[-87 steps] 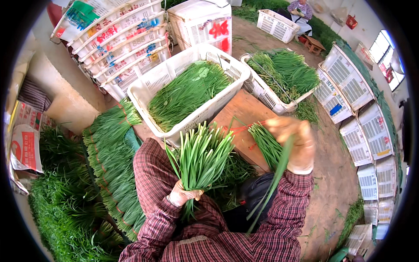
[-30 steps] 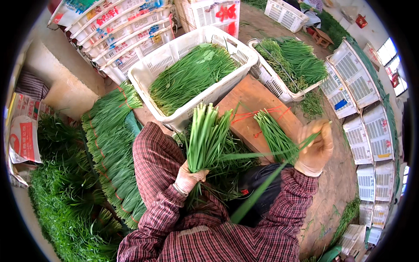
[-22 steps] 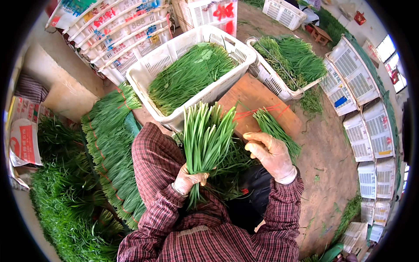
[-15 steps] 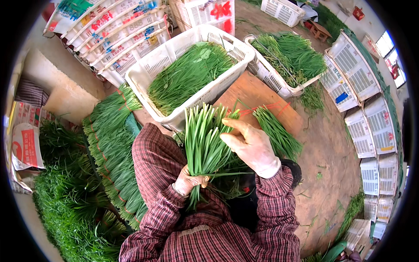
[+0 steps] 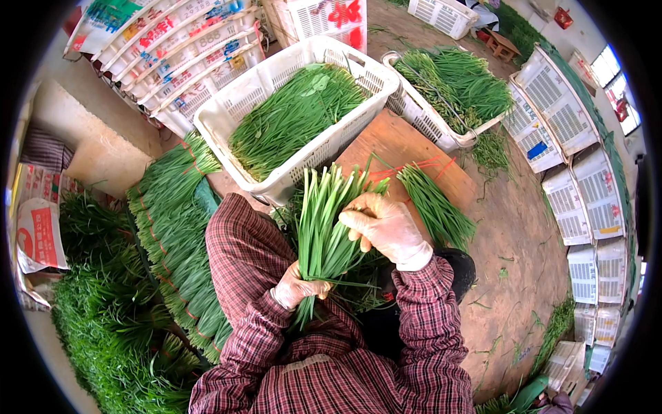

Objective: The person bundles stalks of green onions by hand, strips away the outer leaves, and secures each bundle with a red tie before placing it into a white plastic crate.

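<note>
My left hand (image 5: 298, 286), in a thin pale glove, grips a bunch of green chives (image 5: 323, 234) low down, above my lap. The pale cut ends point up and away from me; a few blades stick out sideways below. Against the bunch's right side is my gloved right hand (image 5: 386, 231), its fingers curled in and the thumb pressed toward the stems. Whatever lies between those fingertips is hidden. A smaller bundle of chives (image 5: 436, 207) rests just beyond it on a wooden board (image 5: 393, 141), with red ties (image 5: 431, 165) beside it.
Ahead stands a white plastic crate (image 5: 276, 181) of chives, with another filled crate (image 5: 441, 141) to its right. Tied chive bundles (image 5: 183, 241) line my left, beside a loose green heap (image 5: 103, 331). Stacked white crates (image 5: 579, 186) stand at the right; scraps litter the floor.
My right hand has moved slightly left and down against the bunch, and its spread finger and thumb have curled in. My left hand keeps its grip; the bunch's tops have shifted slightly right.
</note>
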Demonstrator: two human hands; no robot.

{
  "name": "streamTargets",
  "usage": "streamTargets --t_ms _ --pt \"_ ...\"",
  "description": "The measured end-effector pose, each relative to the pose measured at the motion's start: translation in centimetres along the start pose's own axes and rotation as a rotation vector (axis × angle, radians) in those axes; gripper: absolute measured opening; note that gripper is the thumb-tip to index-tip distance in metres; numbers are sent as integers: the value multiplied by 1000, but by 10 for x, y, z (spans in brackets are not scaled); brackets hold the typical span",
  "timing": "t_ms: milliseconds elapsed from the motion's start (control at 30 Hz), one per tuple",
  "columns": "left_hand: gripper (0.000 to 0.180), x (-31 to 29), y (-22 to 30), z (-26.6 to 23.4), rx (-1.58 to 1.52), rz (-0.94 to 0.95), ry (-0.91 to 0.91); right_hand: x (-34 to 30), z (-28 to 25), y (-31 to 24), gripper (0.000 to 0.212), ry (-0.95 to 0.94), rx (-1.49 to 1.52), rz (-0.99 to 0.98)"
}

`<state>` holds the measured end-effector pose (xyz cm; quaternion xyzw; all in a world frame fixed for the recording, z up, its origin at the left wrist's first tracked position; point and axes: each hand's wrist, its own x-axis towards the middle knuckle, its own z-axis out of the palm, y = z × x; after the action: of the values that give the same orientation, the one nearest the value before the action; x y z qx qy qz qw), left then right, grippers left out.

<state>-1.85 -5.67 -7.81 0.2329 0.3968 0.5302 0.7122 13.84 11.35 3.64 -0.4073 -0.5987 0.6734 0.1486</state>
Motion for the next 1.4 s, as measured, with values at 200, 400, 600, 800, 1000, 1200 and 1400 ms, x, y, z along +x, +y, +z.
streamTargets --t_ms 200,400,600,800,1000,1200,1400 --pt "45 0 -1 -3 -100 41 -81 -1 -19 -6 19 72 139 -101" --pt "60 -21 8 -17 -147 53 -210 -8 -22 -14 18 90 94 -221" --pt "50 -111 75 -38 116 -125 6 -11 -58 -18 52 65 111 -520" --pt "40 -182 46 -86 182 -362 219 33 10 63 67 -324 180 -365" --pt "48 -195 37 -82 224 -449 241 51 34 110 77 -323 312 -217" --pt "72 -191 36 -71 281 -388 272 26 82 164 71 -356 428 -100" --pt "77 -188 26 -63 332 -286 283 16 94 156 64 -367 358 -196"
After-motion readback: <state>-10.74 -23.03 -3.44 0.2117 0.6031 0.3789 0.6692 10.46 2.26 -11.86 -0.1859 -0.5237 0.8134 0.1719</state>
